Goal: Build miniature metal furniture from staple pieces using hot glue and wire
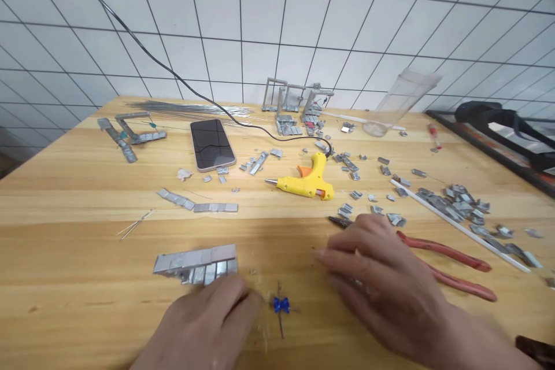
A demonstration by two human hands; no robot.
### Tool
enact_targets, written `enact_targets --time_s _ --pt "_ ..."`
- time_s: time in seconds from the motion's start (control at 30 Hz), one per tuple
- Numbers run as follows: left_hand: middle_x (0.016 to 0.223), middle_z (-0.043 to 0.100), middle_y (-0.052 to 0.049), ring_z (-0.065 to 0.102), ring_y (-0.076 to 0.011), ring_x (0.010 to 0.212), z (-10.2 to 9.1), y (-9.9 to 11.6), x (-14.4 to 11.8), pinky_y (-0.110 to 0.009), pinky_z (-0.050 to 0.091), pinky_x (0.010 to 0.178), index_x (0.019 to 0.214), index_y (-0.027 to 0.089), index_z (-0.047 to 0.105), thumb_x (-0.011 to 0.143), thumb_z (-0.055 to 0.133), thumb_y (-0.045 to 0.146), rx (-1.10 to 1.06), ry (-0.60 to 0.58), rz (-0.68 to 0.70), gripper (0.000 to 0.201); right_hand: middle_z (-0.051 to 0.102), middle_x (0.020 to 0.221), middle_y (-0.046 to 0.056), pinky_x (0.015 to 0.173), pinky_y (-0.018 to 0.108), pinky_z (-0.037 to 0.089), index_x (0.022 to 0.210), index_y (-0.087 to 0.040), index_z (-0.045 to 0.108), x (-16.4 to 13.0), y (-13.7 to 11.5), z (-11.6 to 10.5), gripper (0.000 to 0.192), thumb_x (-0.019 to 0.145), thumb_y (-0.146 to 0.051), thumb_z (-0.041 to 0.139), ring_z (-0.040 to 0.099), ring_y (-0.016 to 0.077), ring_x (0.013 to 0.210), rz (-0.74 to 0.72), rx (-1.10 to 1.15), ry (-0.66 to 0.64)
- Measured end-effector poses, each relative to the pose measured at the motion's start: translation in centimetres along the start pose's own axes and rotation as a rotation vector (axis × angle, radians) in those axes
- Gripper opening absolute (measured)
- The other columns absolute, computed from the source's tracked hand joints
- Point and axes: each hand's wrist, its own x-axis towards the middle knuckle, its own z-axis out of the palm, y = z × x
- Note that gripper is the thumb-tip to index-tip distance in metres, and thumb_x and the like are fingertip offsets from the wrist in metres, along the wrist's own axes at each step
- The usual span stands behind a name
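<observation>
Low on the table, my left hand (212, 318) has its fingers curled together next to a small blue bow-shaped piece (281, 304) on crossed wires. Whatever the fingertips may hold is hidden. Just behind that hand stands a folded strip of grey metal segments (195, 260). My right hand (377, 277), slightly blurred, reaches in from the right with fingers loosely bent and apart. It is over red-handled pliers (451, 251), covering their middle; their dark tip shows beyond the knuckles. I cannot tell whether it touches them.
A yellow glue gun (307, 179) lies mid-table, its black cord (169, 66) running up left. Nearby are a phone (212, 144), thin metal rods (186, 108), small metal frames (295, 101), a clear plastic cup (403, 101), scattered metal pieces (459, 205) and a white stick (459, 225).
</observation>
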Motion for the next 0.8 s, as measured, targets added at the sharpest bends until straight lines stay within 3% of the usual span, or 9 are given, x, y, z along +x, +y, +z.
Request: enact_targets --time_s 0.1,0.2,0.33,0.57,0.67,0.8 --pt "0.08 0.058 -0.001 0.058 -0.0156 0.064 0.5 -0.1 -0.2 -0.026 0.045 0.052 0.089 0.021 0.057 0.09 0.031 0.007 -0.009 -0.056 -0.012 0.029 0.064 0.082 0.003 0.069 0.037 0.04 0.097 -0.021 0.062 0.0 1.0 -0.5 0.02 0.084 -0.005 0.059 0.056 0.0182 0.073 0.049 -0.073 0.086" --pt "0.086 0.06 -0.001 0.06 -0.0172 0.07 1.2 -0.3 -0.4 -0.026 0.048 0.057 0.096 0.022 0.057 0.08 0.036 0.0 0.001 -0.111 -0.011 0.034 0.065 0.081 0.003 0.068 0.037 0.039 0.093 -0.021 0.063 0.0 1.1 -0.2 0.017 0.085 -0.007 0.059 0.058 0.0185 0.073 0.048 -0.078 0.081" --pt "0.082 0.06 -0.001 0.06 -0.0196 0.069 1.8 -0.4 -0.2 -0.029 0.047 0.052 0.086 0.022 0.057 0.079 0.037 0.001 0.036 -0.146 -0.011 0.029 0.064 0.079 0.002 0.069 0.037 0.036 0.087 -0.021 0.064 0.0 0.4 0.5 0.013 0.087 -0.009 0.059 0.054 0.017 0.072 0.082 -0.004 -0.03" --pt "0.077 0.059 -0.002 0.058 -0.0206 0.062 2.1 -0.2 0.3 -0.029 0.041 0.045 0.08 0.022 0.054 0.071 0.036 -0.002 0.086 -0.059 0.039 0.031 0.062 0.072 0.0 0.071 0.034 0.032 0.073 -0.021 0.064 0.3 -1.5 1.1 0.016 0.087 -0.014 0.058 0.049 0.0153 0.071 0.098 0.077 -0.306" --pt "0.079 0.059 -0.002 0.057 -0.0224 0.065 2.5 -0.4 0.0 -0.031 0.041 0.046 0.082 0.022 0.054 0.069 0.038 -0.002 0.111 -0.096 0.024 0.032 0.063 0.073 0.0 0.069 0.034 0.03 0.074 -0.021 0.064 0.1 -2.0 1.8 0.015 0.086 -0.014 0.059 0.048 0.0157 0.072 0.109 0.082 -0.32" --pt "0.079 0.056 -0.003 0.055 -0.0232 0.067 3.3 -0.8 -0.4 -0.031 0.04 0.047 0.082 0.023 0.053 0.068 0.038 -0.001 0.131 -0.126 0.024 0.031 0.063 0.07 0.0 0.067 0.032 0.029 0.071 -0.02 0.063 -0.3 -2.1 2.7 0.017 0.086 -0.013 0.059 0.048 0.0149 0.068 0.103 0.085 -0.243"
